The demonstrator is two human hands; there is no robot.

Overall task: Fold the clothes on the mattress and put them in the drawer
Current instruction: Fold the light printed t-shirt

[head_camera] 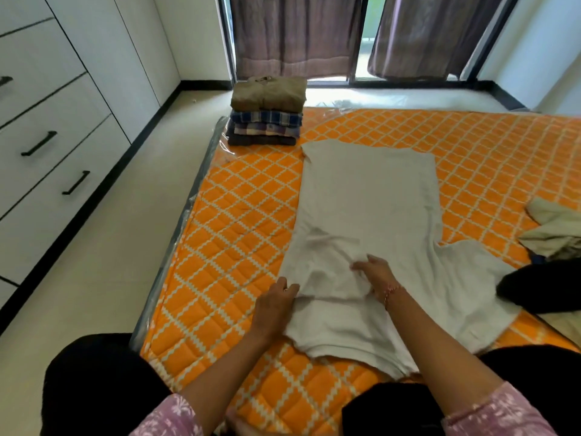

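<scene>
A white T-shirt [371, 196] lies spread flat on the orange quilted mattress [239, 221], its left sleeve folded in over the body. My left hand [276, 297] pinches the lower edge of that folded sleeve. My right hand [374, 272] lies flat on the sleeve, fingers pointing left. A stack of folded clothes [267, 111], brown on top with plaid shirts beneath, sits at the mattress's far left corner. White drawers [63, 158] with black handles stand shut along the left wall.
A heap of unfolded beige and dark clothes [553, 231] lies at the mattress's right edge, with a black garment [540, 287] beside the shirt's right sleeve. Pale floor [103, 247] runs between mattress and drawers. Curtains [295, 33] hang at the far window.
</scene>
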